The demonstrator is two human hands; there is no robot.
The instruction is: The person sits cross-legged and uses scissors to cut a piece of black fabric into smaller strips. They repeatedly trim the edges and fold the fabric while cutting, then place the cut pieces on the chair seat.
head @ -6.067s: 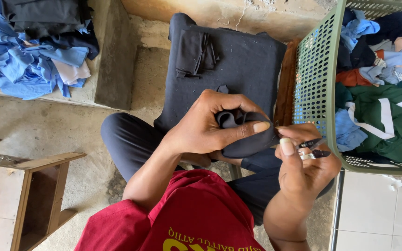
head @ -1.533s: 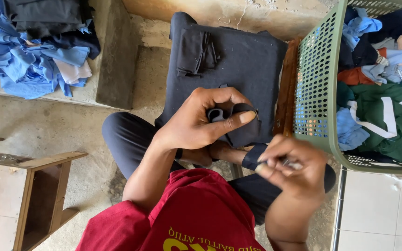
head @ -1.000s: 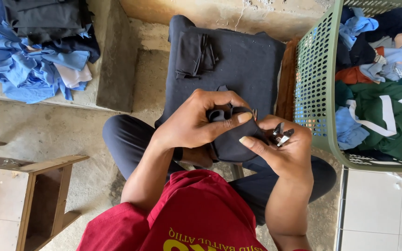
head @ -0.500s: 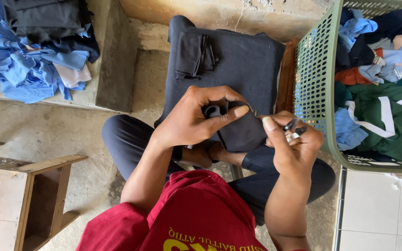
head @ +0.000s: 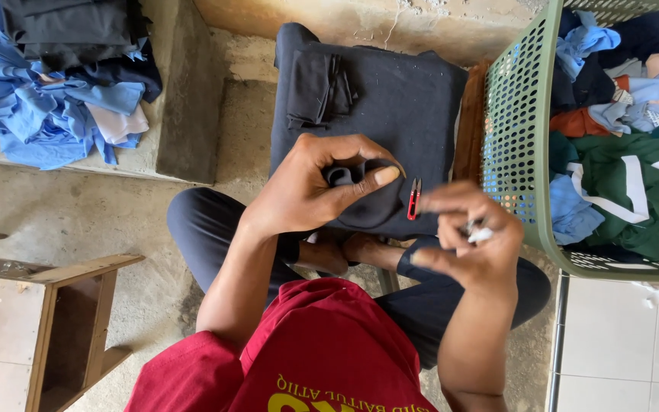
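At the far left a heap of blue cloth (head: 47, 99) lies on a concrete ledge, with a wooden stool (head: 62, 320) below it on the floor. In the middle, the left hand (head: 314, 191) is curled nearly closed around a small piece of dark fabric (head: 348, 174), thumb pressed against the fingers so the cloth bunches between them, held just above a larger dark garment (head: 390, 107) draped over the person's lap. That small piece looks soft, thin and light, likely to flop and slip unless pinched close to the spot being worked, as it is here. Just beside the thumb lies a small red thread snip (head: 413, 200), resting on the garment and touched by neither hand. The right hand (head: 470, 240) is blurred, fingers loosely bunched around something small and pale; what it is I cannot tell. At the right stands a green plastic basket (head: 516, 114) full of mixed clothes.
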